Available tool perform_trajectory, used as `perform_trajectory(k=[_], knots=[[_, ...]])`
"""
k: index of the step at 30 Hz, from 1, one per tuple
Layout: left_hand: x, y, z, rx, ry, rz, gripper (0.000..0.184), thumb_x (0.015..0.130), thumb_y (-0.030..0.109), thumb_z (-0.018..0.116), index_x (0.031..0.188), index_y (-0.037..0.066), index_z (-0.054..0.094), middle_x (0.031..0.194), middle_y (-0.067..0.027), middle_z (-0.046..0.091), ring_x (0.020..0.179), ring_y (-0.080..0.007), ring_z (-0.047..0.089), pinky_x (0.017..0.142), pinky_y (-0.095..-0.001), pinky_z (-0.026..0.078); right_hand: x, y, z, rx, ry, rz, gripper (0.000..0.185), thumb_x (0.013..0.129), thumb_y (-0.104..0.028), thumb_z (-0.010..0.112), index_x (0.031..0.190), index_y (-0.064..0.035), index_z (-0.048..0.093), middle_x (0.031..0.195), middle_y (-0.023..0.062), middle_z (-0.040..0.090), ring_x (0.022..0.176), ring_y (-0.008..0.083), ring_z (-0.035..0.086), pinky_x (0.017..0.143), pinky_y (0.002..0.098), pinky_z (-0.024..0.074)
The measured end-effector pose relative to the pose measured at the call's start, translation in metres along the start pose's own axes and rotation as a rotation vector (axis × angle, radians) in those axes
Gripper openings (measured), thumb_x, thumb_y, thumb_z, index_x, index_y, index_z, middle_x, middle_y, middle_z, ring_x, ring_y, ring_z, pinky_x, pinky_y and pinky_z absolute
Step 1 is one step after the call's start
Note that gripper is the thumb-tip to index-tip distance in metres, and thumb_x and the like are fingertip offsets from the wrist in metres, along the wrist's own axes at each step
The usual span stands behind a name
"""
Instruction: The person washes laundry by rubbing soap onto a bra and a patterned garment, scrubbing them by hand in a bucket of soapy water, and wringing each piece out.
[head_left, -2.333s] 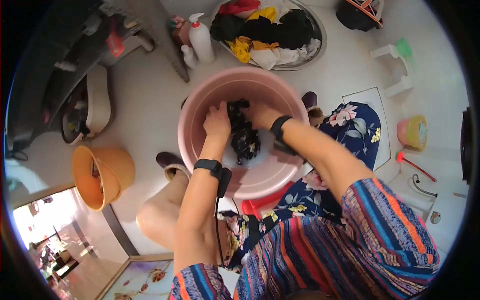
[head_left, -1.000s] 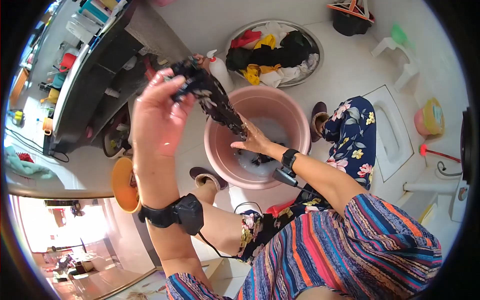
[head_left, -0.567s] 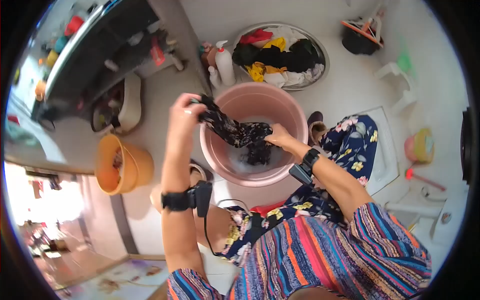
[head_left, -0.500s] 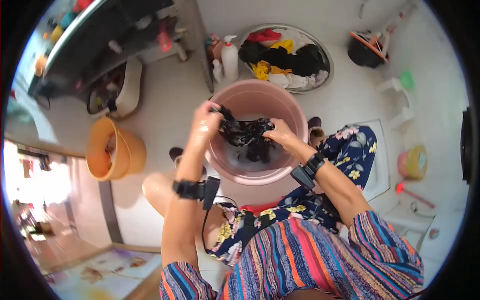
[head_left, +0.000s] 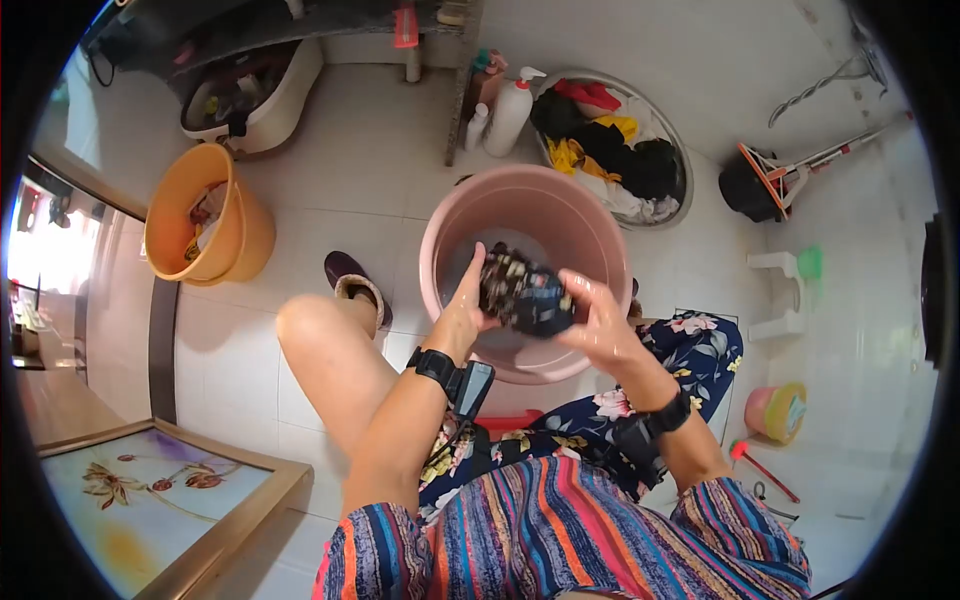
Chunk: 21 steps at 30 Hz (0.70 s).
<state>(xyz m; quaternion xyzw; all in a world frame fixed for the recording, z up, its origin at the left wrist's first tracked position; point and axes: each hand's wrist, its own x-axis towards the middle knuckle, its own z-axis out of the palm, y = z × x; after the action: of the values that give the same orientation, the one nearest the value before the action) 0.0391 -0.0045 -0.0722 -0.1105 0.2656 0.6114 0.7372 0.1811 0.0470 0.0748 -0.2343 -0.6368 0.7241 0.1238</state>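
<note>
A dark cloth with small light patterns (head_left: pixel 525 292) is bunched into a wad between my two hands, over the pink basin (head_left: pixel 455 215). My left hand (head_left: pixel 465 305) presses on the wad's left side, its fingers partly hidden behind the cloth. On the right side my right hand (head_left: pixel 600 322) grips it, thumb and fingers wet. Greyish water (head_left: pixel 500 345) shows in the basin below the cloth. Both wrists wear black straps with small devices.
Behind the basin stand a white pump bottle (head_left: pixel 510 118) and a metal tray (head_left: pixel 683 205) of mixed clothes. An orange bucket (head_left: pixel 250 235) is at the left. To the right are a black bucket (head_left: pixel 745 190), a white stool (head_left: pixel 790 325) and a pink-yellow tub (head_left: pixel 770 415).
The cloth was lifted and stretched between my hands, then lowered and gathered into a compact wad. My hands have come closer together. The view has shifted, with the orange bucket now higher.
</note>
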Motion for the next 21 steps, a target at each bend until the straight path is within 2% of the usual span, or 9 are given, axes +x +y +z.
perform_trajectory(k=[1,2,5,8,9,12,13,18,21], knots=[[-0.007,0.009,-0.002,0.05,0.037,-0.018,0.059,0.081,0.058,0.049,0.106,0.006,0.058,0.093,-0.0115,0.064,0.083,-0.0234,0.064,0.081,-0.0385,0.05,-0.005,-0.002,0.005,-0.069,-0.084,0.006,0.044,0.065,0.0,0.068,0.106,0.0015,0.053,0.1,0.0023,0.053,0.092,0.0092,0.05,0.08,0.0239,0.0424],[-0.011,0.008,0.0,0.048,0.043,-0.013,0.059,0.081,0.058,0.049,0.106,0.006,0.058,0.093,-0.0115,0.064,0.083,-0.0234,0.064,0.081,-0.0385,0.05,-0.01,-0.001,0.007,-0.135,-0.168,0.013,0.045,0.065,-0.001,0.069,0.107,0.0011,0.054,0.101,0.0024,0.053,0.093,0.0092,0.05,0.081,0.0241,0.0421],[-0.038,0.003,0.026,0.007,0.328,0.191,0.016,0.083,0.018,0.054,0.086,0.005,0.062,0.09,-0.0122,0.065,0.08,-0.0222,0.065,0.071,-0.0376,0.054,-0.01,0.0,-0.012,0.025,-0.02,0.043,0.04,0.069,-0.002,0.066,0.108,0.0009,0.054,0.1,0.0042,0.058,0.095,0.0106,0.053,0.085,0.0255,0.042],[-0.007,0.008,-0.005,-0.137,0.141,0.023,0.022,0.086,0.023,0.047,0.092,0.008,0.062,0.087,-0.0075,0.066,0.075,-0.0179,0.065,0.061,-0.0322,0.055,0.014,0.029,-0.072,0.336,0.241,0.008,0.027,0.08,-0.011,0.054,0.105,-0.0014,0.055,0.098,0.0059,0.062,0.092,0.0152,0.058,0.079,0.0297,0.0471],[0.002,0.007,-0.02,-0.134,0.022,0.023,0.021,0.086,0.017,0.045,0.097,0.008,0.061,0.096,-0.0092,0.065,0.084,-0.0205,0.064,0.064,-0.0337,0.055,0.015,0.055,-0.096,0.455,0.376,0.172,0.027,0.086,-0.02,0.051,0.106,-0.0041,0.056,0.1,0.0058,0.062,0.09,0.0175,0.059,0.078,0.0312,0.0472],[-0.013,-0.002,0.004,-0.162,-0.098,0.046,0.023,0.086,0.017,0.045,0.101,0.007,0.059,0.102,-0.0111,0.063,0.09,-0.0234,0.062,0.071,-0.0379,0.054,0.032,0.111,-0.099,0.651,0.617,0.302,0.029,0.087,-0.025,0.053,0.109,-0.0061,0.055,0.1,0.0055,0.062,0.091,0.0191,0.059,0.081,0.0344,0.0475],[-0.01,-0.008,0.005,-0.214,-0.158,0.04,0.025,0.081,0.013,0.051,0.103,0.005,0.059,0.104,-0.0127,0.061,0.097,-0.0261,0.059,0.087,-0.0471,0.046,0.036,0.133,-0.098,0.767,0.561,0.302,0.034,0.087,-0.033,0.054,0.109,-0.007,0.056,0.1,0.006,0.062,0.093,0.02,0.058,0.083,0.0367,0.0478],[-0.026,-0.023,0.019,-0.181,-0.278,-0.049,0.027,0.084,0.019,0.048,0.106,0.004,0.057,0.103,-0.0133,0.061,0.093,-0.025,0.06,0.086,-0.0435,0.047,0.042,0.124,-0.043,1.039,0.196,0.215,0.032,0.087,-0.036,0.049,0.099,-0.0073,0.06,0.093,0.0085,0.064,0.081,0.0215,0.062,0.075,0.0363,0.0532],[-0.028,-0.028,0.016,-0.231,-0.272,-0.09,0.031,0.084,0.022,0.05,0.109,0.004,0.055,0.106,-0.0134,0.06,0.092,-0.0244,0.06,0.086,-0.0415,0.047,0.041,0.121,-0.049,1.01,0.303,0.157,0.037,0.082,-0.041,0.056,0.098,-0.0083,0.061,0.094,0.0097,0.064,0.084,0.0242,0.062,0.077,0.0405,0.0521]])
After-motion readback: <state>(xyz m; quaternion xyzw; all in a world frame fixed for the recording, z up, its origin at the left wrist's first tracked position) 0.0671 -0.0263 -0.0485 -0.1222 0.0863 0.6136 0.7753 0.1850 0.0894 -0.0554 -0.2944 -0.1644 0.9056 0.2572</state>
